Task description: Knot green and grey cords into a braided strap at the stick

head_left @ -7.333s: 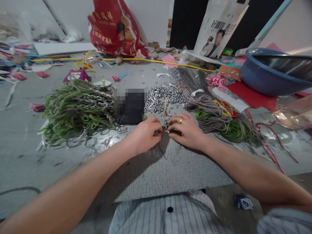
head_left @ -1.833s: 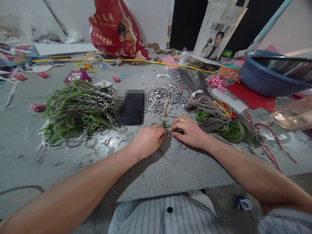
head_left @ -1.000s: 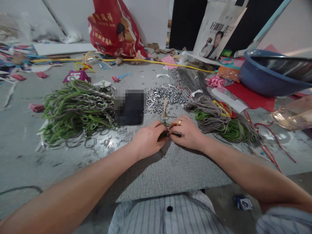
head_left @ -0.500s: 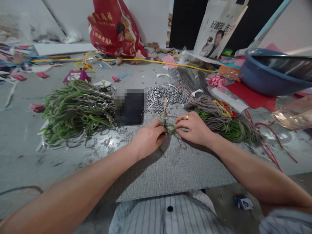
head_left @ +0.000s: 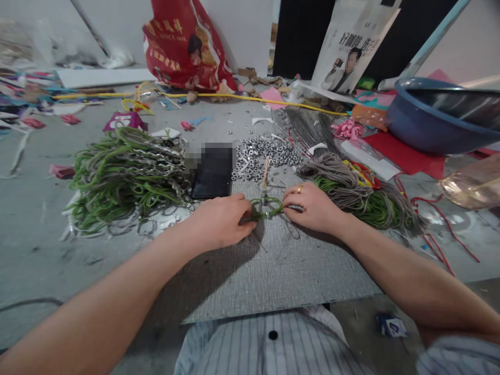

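Observation:
Between my hands a green cord point(head_left: 274, 209) lies in a loop, with a small metal piece on it, just above the grey table top. My left hand point(head_left: 228, 219) is closed on the loop's left end. At the right end, the fingertips of my right hand point(head_left: 308, 205), which wears a gold ring, pinch the cord. A thin wooden stick point(head_left: 266, 171) stands right behind the loop. Past it lies a spread of small metal nuts point(head_left: 269, 151). A dark phone point(head_left: 212, 173) rests beyond my left hand.
Green and grey cords with chains point(head_left: 125, 182) are heaped at left. A bundle of grey and green cord point(head_left: 367, 192) lies right. Behind are grey wires point(head_left: 308, 127), a yellow cord point(head_left: 234, 98) and a red bag point(head_left: 183, 47). A blue basin point(head_left: 425, 122) stands back right.
My left hand has moved left, drawing the green loop wider. The metal piece on the cord now shows. My right hand has stayed nearly in place.

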Demonstrator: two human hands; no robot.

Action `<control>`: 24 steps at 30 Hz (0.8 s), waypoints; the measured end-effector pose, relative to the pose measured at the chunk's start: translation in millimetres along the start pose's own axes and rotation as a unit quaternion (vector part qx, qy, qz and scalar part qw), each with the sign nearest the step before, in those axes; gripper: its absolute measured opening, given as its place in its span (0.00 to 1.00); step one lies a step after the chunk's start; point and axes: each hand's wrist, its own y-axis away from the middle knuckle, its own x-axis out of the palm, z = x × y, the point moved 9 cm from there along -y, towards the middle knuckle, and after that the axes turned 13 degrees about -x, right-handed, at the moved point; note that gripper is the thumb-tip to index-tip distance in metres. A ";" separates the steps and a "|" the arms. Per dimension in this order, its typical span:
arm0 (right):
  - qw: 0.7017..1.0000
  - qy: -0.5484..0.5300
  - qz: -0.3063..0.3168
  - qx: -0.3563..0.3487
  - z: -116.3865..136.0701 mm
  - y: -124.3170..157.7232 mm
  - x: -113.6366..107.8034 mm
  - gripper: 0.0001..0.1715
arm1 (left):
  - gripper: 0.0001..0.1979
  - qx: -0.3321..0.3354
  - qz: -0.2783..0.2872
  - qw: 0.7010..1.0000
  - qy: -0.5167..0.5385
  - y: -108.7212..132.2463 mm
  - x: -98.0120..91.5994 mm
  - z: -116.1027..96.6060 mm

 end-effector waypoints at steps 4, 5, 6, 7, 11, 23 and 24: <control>1.000 0.011 0.006 -0.007 1.2 -0.4 0.7 0.09 | 0.12 0.006 0.012 1.000 -0.025 0.3 5.8 -3.4; 1.000 0.013 0.007 -0.009 1.5 -0.5 0.6 0.09 | 0.11 0.009 0.014 1.000 -0.026 0.3 6.4 -3.9; 1.000 0.015 0.008 -0.010 1.6 -0.5 0.4 0.09 | 0.11 0.013 0.016 0.999 -0.026 0.2 6.9 -4.1; 1.000 0.018 0.009 -0.010 1.7 -0.5 0.2 0.09 | 0.10 0.018 0.019 0.999 -0.024 0.0 7.5 -4.0; 0.999 0.039 0.026 -0.012 1.6 -0.4 -0.4 0.08 | 0.10 0.034 0.046 0.998 -0.004 -2.7 12.0 -0.3; 0.982 0.171 0.082 0.009 -10.6 4.5 -8.1 0.09 | 0.09 0.042 0.077 0.996 0.027 -5.0 18.5 5.7; 0.982 0.171 0.081 0.008 -10.7 4.6 -8.3 0.09 | 0.09 0.043 0.079 0.996 0.029 -5.2 19.1 5.8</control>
